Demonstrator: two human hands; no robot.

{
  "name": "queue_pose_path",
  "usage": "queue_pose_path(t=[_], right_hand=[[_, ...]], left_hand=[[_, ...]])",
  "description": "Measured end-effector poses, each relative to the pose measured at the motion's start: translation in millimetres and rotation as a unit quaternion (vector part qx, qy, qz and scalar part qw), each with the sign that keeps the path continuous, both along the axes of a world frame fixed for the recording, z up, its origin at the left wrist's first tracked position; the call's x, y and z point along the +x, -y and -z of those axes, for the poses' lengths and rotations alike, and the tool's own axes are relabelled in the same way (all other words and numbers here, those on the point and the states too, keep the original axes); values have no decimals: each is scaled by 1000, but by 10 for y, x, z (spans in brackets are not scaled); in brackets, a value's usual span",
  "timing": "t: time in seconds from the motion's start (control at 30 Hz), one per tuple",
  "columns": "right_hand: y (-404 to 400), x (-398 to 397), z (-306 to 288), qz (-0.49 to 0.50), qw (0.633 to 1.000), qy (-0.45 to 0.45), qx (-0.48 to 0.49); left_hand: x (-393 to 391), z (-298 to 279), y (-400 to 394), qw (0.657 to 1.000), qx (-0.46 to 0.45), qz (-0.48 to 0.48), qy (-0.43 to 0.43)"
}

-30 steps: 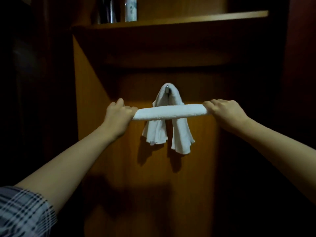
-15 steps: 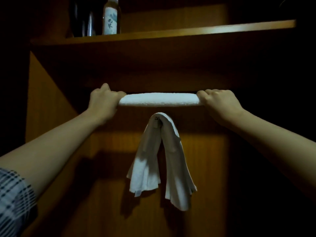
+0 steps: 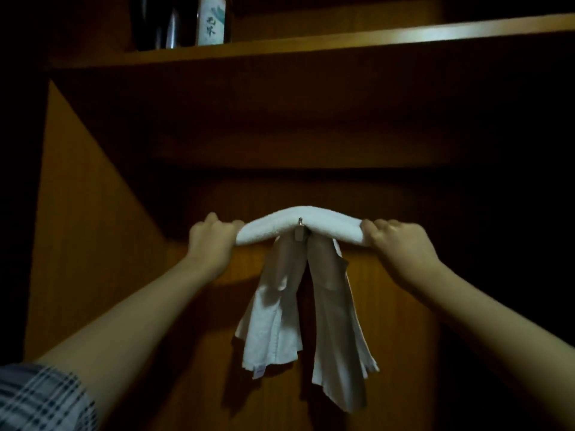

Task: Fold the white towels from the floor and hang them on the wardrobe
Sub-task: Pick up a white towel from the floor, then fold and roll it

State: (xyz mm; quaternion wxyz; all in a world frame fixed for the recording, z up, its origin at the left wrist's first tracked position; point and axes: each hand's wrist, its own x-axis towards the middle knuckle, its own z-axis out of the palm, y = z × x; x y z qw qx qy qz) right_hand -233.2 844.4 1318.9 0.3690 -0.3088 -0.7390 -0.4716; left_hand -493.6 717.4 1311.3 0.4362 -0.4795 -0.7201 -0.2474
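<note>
**Rolled towel laid crosswise over the hook, one hand at each end**

Dark wood filled the frame: the wardrobe (image 3: 93,244) took up everything from its lit side panel at the left to the shadow at the right, with a shelf (image 3: 342,35) running across the top and a labelled bottle (image 3: 212,21) standing on it at upper left.

Below centre, an already hung white towel (image 3: 280,321) trailed down in two tails from a small metal hook (image 3: 300,231) on the back panel.

Across that hook lay the rolled towel (image 3: 326,223), its long axis horizontal, left to right in the picture, bowed slightly upward at the middle where it sat on the hook and drooping toward both ends. It lay directly between the hands, at the same height as both.

The left hand (image 3: 211,241) gripped the left end, fingers curled round it; the right hand (image 3: 401,244) gripped the right end the same way. Neither hand looked nearer the hook than the other; the roll seemed centred.

The coming move probably turned on that balance: letting both ends down evenly so the roll would drape over the hook rather than slide off to one side.
</note>
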Motion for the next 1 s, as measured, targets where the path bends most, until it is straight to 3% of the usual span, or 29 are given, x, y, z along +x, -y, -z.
queue_pose_path(t=[0.3, 0.47, 0.63, 1.0], right_hand=[[43, 81, 406, -62, 993, -98, -33], [325, -593, 1020, -164, 976, -140, -39], [375, -1114, 1005, -197, 963, -140, -120], [24, -1038, 926, -140, 969, -27, -202]], left_hand=[[231, 302, 190, 992, 71, 72, -77], [751, 721, 37, 992, 33, 97, 78], [787, 909, -339, 945, 90, 179, 260], [671, 678, -605, 966, -118, 113, 202]])
